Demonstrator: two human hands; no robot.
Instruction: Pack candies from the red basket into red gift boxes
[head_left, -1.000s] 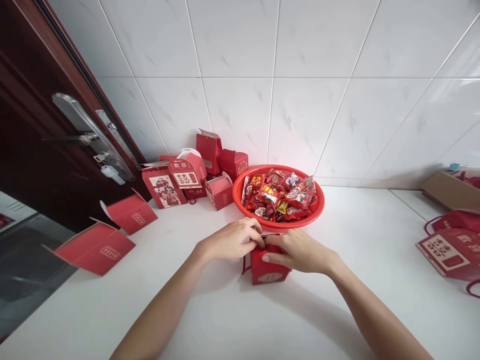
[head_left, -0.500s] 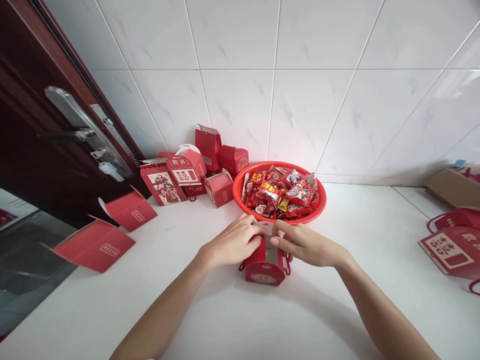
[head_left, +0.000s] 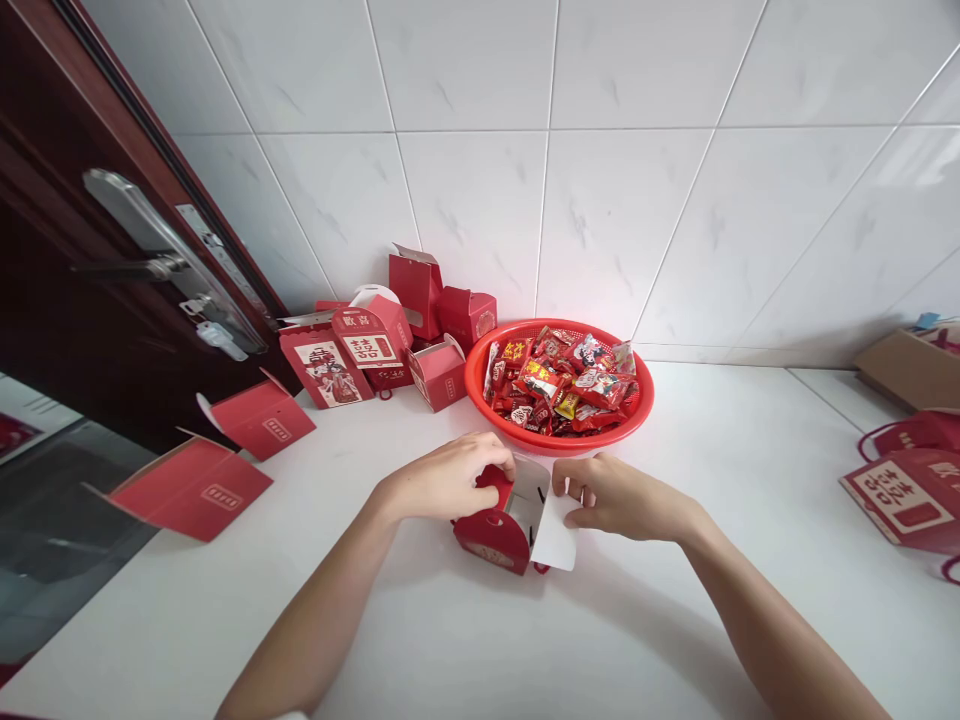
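Observation:
A small red box (head_left: 491, 540) with a white inside stands on the white table, its top open and one flap spread out to the right. My left hand (head_left: 454, 480) is closed on the box's left red flap. On the other side, my right hand (head_left: 619, 497) pinches the edge of the white-faced right flap. Bits of dark red cord show inside and under the box. Just behind the box sits a red plastic basket (head_left: 474, 385) holding several wrapped sweets (head_left: 544, 380).
Several red boxes (head_left: 367, 340) stand against the tiled wall, left of the basket. Two opened red boxes (head_left: 259, 420) lie at the table's left edge, near a dark door (head_left: 45, 250). At far right are a corded red box (head_left: 907, 500) and a cardboard box (head_left: 904, 365).
The box's top has opened, with its flaps parted left and right. My left hand has shifted slightly left with one flap, and the box has turned a little.

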